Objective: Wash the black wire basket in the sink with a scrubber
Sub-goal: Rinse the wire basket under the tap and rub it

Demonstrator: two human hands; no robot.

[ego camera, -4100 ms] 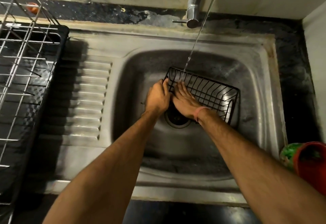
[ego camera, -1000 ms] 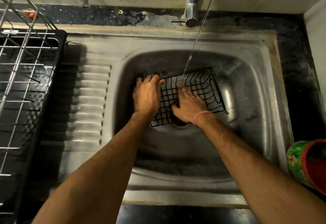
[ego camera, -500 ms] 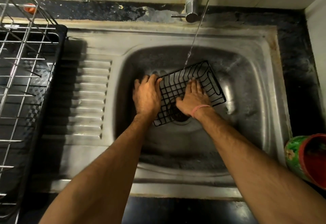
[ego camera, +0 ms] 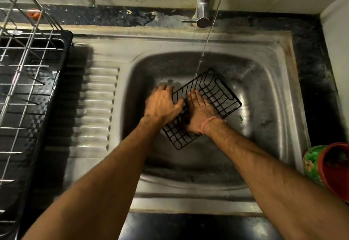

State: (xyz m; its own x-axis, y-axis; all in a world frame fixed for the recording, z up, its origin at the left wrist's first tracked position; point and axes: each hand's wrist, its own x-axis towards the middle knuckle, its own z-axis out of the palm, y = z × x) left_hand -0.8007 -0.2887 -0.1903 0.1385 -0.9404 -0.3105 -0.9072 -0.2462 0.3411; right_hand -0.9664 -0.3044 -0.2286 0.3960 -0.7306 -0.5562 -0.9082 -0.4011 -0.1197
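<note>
While water is streaming onto the black wire basket [ego camera: 213,96] at frame centre, my left hand [ego camera: 162,105] is gripping its gridded edge and my right hand [ego camera: 200,113] is pressing flat, fingers spread, in the steel sink [ego camera: 264,96].

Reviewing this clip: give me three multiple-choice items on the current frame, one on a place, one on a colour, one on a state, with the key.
1. Where does the wire basket lie?
A. in the sink bowl
B. on the ribbed drainboard
C. in the dish rack

2. What colour is the band on the right wrist?
A. blue
B. pink
C. white

3. What is the tap doing?
A. shut off
C. dripping only
B. running a thin stream

Key: 1 A, both hands press it inside the bowl; 2 B, a pink loop shows; 3 B, the stream reaches the basket's far end.
</note>
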